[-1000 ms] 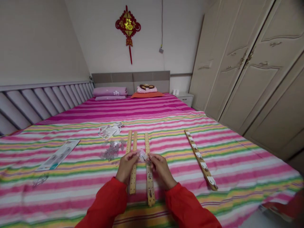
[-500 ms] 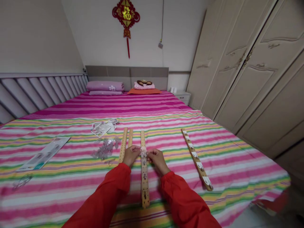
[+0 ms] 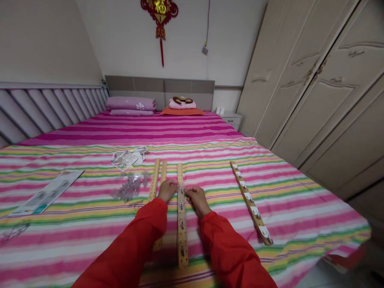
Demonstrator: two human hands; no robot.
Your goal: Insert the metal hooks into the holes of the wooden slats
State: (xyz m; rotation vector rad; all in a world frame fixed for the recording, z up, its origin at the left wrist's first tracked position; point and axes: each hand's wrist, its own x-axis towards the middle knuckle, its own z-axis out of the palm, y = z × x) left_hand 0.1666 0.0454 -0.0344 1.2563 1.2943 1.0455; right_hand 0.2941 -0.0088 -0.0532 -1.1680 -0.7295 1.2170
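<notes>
A perforated wooden strip lies lengthwise in front of me, with several metal hooks on clear bases along it. At its upper part sits a clear adhesive hook, between my two hands. My left hand is closed, its thumb and finger pinching at the hook's left edge. From the other side my right hand pinches at the right edge, fingers curled. Fingertips partly hide the base. Two more wooden strips lie left of the middle one, partly under my left arm.
Another wooden strip with white-based hooks lies on the right. Loose clear hooks are piled on the left, below opened plastic packets. A long printed package and a crumpled clear piece lie farther left on the striped bedsheet.
My view has tilted slightly downward. Both hands stay at the same hook; the pale piece seen at its upper end is less visible now.
</notes>
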